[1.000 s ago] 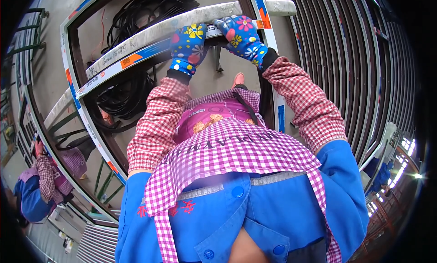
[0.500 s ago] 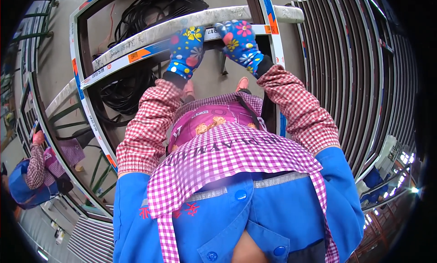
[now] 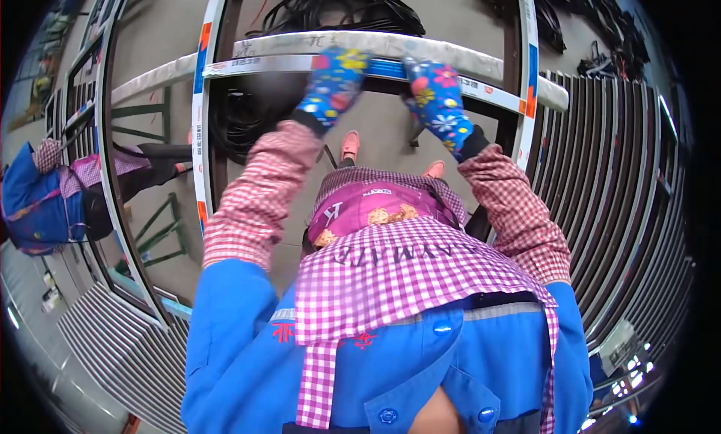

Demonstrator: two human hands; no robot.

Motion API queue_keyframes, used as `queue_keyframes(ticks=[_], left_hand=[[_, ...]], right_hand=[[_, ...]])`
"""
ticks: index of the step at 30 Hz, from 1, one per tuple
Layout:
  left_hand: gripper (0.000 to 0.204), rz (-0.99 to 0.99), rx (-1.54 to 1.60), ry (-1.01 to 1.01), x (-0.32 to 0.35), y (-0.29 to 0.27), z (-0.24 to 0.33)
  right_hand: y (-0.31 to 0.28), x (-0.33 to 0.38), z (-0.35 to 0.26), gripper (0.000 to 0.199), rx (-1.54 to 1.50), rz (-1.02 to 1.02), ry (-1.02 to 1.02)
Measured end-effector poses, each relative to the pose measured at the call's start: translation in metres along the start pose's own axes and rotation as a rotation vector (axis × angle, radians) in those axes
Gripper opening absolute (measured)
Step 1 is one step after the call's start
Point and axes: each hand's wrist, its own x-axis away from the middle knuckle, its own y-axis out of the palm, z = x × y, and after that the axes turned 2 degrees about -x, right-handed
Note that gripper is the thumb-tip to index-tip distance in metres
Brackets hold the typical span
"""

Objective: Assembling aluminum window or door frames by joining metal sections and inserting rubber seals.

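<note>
Head view: both hands in blue flower-printed fabric gloves rest on the long pale metal bar [image 3: 390,51] lying across the far side of a white metal frame with blue and orange tape [image 3: 201,133]. Left hand [image 3: 334,84] curls its fingers over the bar's near edge; right hand [image 3: 439,96] does likewise, just beside it. Keeping both grips even and wrists level should hold the bar steady. Black coiled cables [image 3: 338,9] lie on the floor beyond.

gloves [image 3: 338,84]: blue floral | sleeves [image 3: 259,197]: red-white check | bar [image 3: 375,47]: grey-white
</note>
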Motion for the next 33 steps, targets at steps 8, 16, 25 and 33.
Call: queue_keyframes(ticks=[8,16,25,33], left_hand=[[0.039,-0.029,-0.164,-0.064,0.045,-0.027,-0.101],[0.029,0.010,-0.164,-0.039,0.047,-0.025,-0.109],[0.040,-0.061,-0.042,-0.028,0.044,-0.041,-0.103],[0.038,-0.031,-0.042,-0.080,0.047,-0.040,-0.105]], right_hand=[[0.039,-0.091,-0.097,0.057,-0.064,-0.110,-0.160],[0.043,-0.100,-0.102,0.050,-0.110,-0.130,-0.159],[0.032,-0.104,-0.106,0.041,-0.230,-0.193,-0.110],[0.036,-0.101,-0.107,0.039,-0.179,-0.208,-0.084]])
